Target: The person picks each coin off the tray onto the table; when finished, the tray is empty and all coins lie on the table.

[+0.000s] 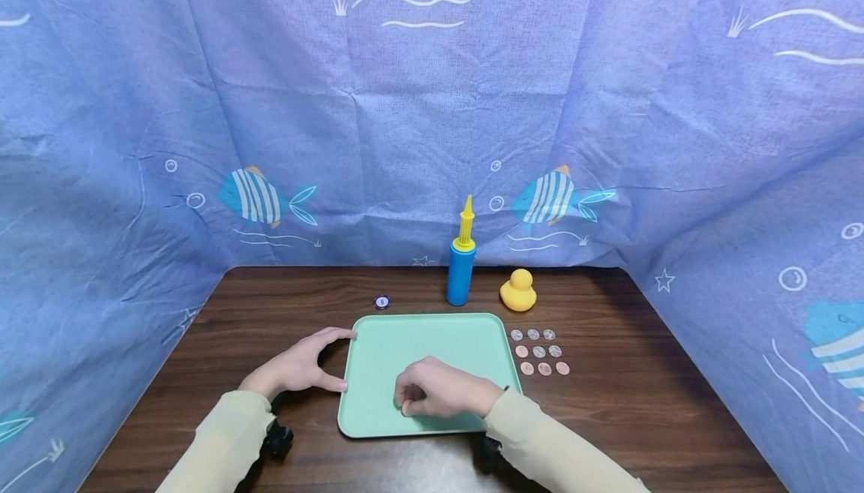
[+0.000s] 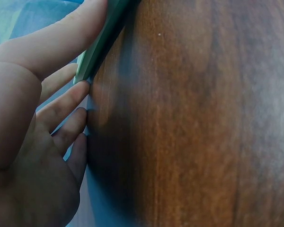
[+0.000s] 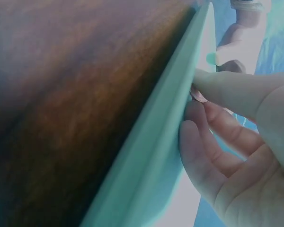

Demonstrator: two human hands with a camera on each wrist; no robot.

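Observation:
A pale green tray (image 1: 466,335) lies on the table in the head view. My left hand (image 1: 300,362) is at its left side, thumb and fingers spread, with fingertips against the rim. In the left wrist view the thumb lies over the tray's edge (image 2: 92,54) and the other fingers extend below it. Low over the middle of the tray, my right hand (image 1: 442,389) pinches a copper coin (image 3: 198,94) between thumb and fingers, the coin mostly hidden. Right of the tray, several silver and copper coins (image 1: 538,352) lie in neat rows.
Behind the tray stands a blue hand pump (image 1: 462,272) with a yellow nozzle, and a yellow rubber duck (image 1: 518,294) sits to its right. A dark poker chip (image 1: 382,302) lies at the back left. A blue fish-print curtain (image 1: 418,125) surrounds the wooden table (image 1: 634,395).

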